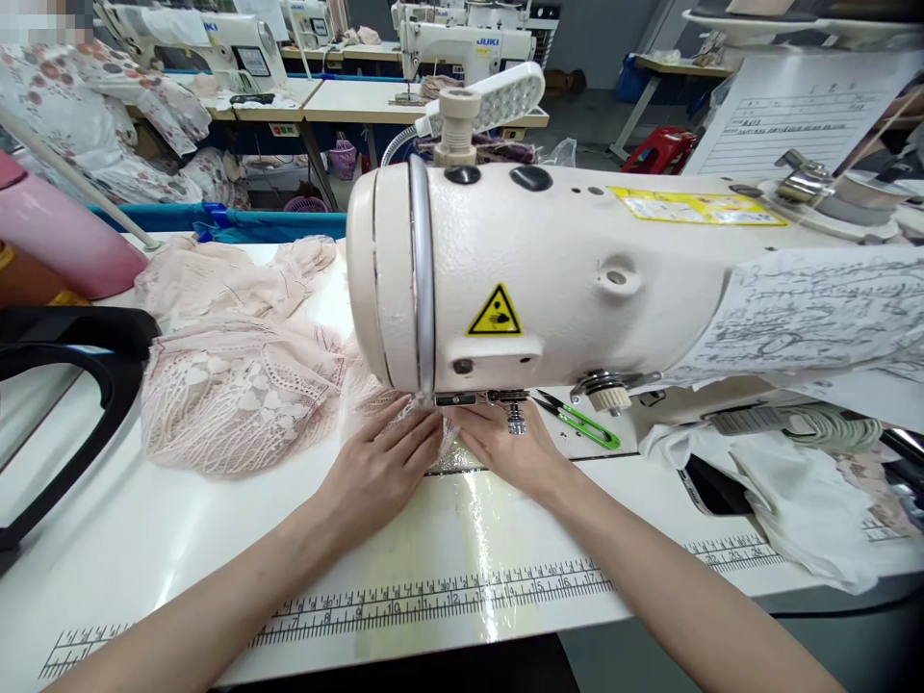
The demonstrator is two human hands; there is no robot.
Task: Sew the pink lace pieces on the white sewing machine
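A pale pink lace garment (242,395) lies bunched on the white sewing table, left of the sewing machine (534,260). One end of it runs under the machine's head. My left hand (386,457) rests on that end, palm down, fingers stretched out flat over the lace. Just right of the needle area, my right hand (509,448) has its thumb and fingers closed on the garment's edge; the machine's head partly hides these fingers. The needle and presser foot are mostly hidden. Green thread snips (581,423) lie beyond my right hand.
A ruler scale (394,608) runs along the table's front edge. White cloth (786,500) partly covers a phone (714,489) at right. A black curved frame (108,385) and a pink bottle (72,231) stand at left. Behind, a person in a floral garment (93,115) sits near other machines.
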